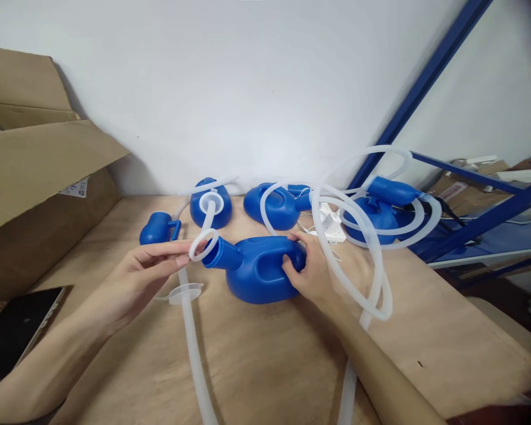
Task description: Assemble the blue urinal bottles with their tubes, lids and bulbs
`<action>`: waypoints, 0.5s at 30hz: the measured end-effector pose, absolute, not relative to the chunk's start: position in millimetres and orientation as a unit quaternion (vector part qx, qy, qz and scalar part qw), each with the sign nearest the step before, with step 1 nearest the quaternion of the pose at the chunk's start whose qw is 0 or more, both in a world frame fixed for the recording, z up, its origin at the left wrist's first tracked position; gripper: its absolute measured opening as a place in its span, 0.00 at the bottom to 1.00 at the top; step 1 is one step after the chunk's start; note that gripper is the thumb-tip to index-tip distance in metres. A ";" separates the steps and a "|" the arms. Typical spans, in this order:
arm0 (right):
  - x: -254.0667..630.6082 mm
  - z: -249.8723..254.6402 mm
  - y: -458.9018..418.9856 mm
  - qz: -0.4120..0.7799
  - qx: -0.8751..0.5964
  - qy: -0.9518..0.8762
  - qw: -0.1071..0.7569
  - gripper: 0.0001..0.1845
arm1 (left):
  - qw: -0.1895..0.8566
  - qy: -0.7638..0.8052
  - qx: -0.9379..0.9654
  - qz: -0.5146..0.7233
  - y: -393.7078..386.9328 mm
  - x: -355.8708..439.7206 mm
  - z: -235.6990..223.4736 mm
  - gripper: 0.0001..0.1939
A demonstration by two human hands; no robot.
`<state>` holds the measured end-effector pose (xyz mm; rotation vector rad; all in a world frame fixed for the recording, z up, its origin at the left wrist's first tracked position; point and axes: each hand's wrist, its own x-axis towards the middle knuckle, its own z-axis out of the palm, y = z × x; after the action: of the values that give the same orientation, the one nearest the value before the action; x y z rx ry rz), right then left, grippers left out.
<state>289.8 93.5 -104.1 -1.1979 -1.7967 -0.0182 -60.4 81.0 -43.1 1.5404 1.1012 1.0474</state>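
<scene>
My right hand [307,268] grips the handle of a blue plastic bottle [261,274], which lies on its side with its angled neck pointing left. My left hand [144,277] pinches a loop of translucent plastic tubing [199,245] just beside the bottle's neck. The tubing runs down past a translucent plastic lid [183,293] threaded on it and continues over the table's front edge. A larger coil of the same tubing [376,277] hangs to the right of my right hand, close to my wrist.
Several other blue bottles [277,206] with tubing stand behind on the plywood table [265,366], with a white plastic part [331,224] among them. A cardboard box [39,177] is at the left, a dark tablet [17,330] at the left edge, blue metal shelving [425,100] at the right.
</scene>
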 end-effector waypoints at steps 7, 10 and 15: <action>292.9 -101.3 92.4 0.005 -0.484 -0.758 0.437 0.20 | 0.146 0.426 0.787 0.422 75.7 -27.6 -40.2 0.13; 293.4 -101.5 92.4 0.003 -0.487 -0.758 0.434 0.20 | 0.090 0.423 0.797 0.422 73.7 -22.6 -38.1 0.18; 295.1 -101.4 93.1 0.000 -0.474 -0.764 0.437 0.20 | 0.110 0.455 0.793 0.389 81.0 -22.1 -29.7 0.21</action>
<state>295.1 93.1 -101.4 -1.1801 -1.9016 -0.0010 -22.1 81.0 -29.7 2.3322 1.3388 1.1423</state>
